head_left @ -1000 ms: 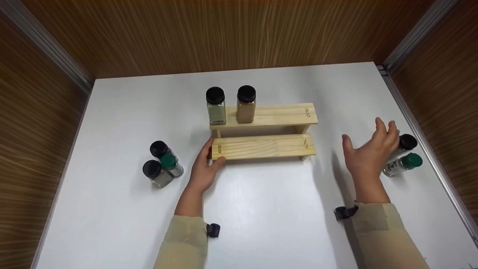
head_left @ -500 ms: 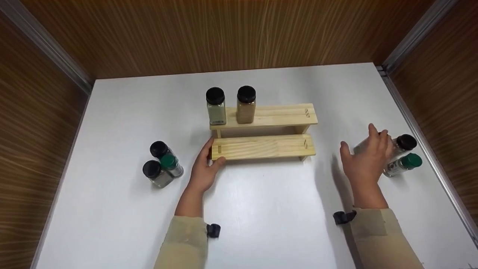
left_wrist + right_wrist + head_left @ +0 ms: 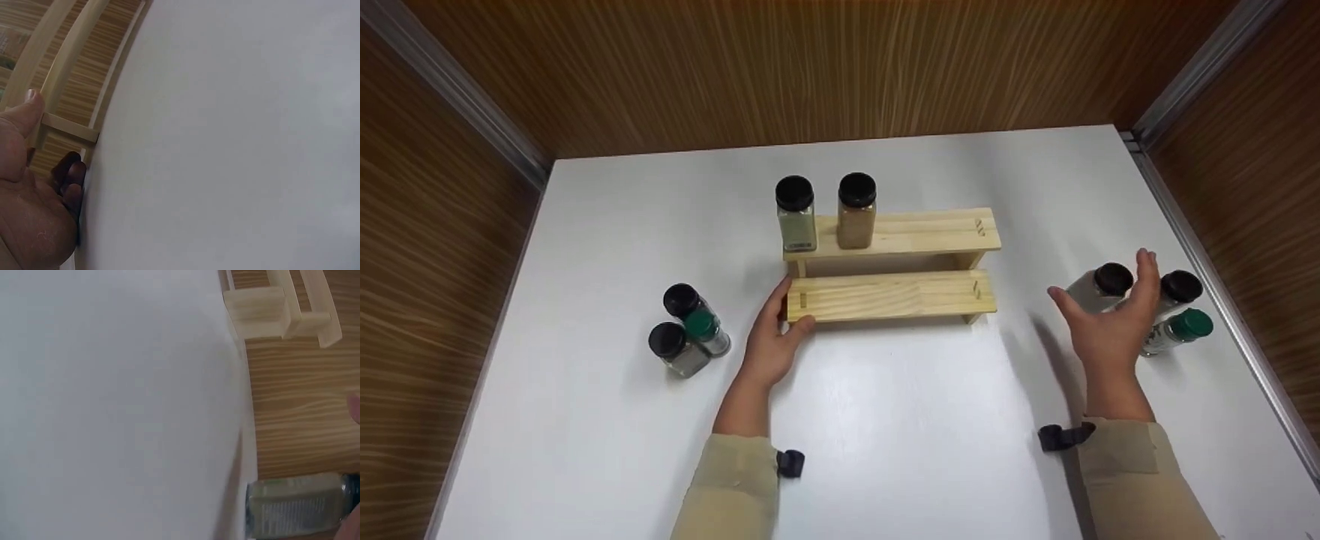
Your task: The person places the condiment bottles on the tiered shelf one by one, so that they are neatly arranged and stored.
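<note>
A white counter point(image 3: 885, 420) is stretching beneath my fingers, and a brown wood-grain wall point(image 3: 840, 75) is rising beyond them, meeting matching side walls at metal rails point(image 3: 1192, 67). My left hand point(image 3: 769, 352) is gripping the left end of a two-step wooden rack point(image 3: 892, 296), its thumb lying in front; two black-capped jars point(image 3: 856, 221) are standing on the upper step, beyond those fingers. My right hand point(image 3: 1110, 330) is keeping thumb and fingers apart, with a grey jar point(image 3: 1099, 286) showing between them; whether a finger is touching it I cannot tell. Another jar point(image 3: 1180, 287) and a green-capped bottle point(image 3: 1189, 324) are standing just right of these fingers; three containers point(image 3: 700, 325) are clustering left of my left hand. Unlike half a second ago, the grey jar's black cap is showing clear of my right fingers; my left grip is staying the same.
</note>
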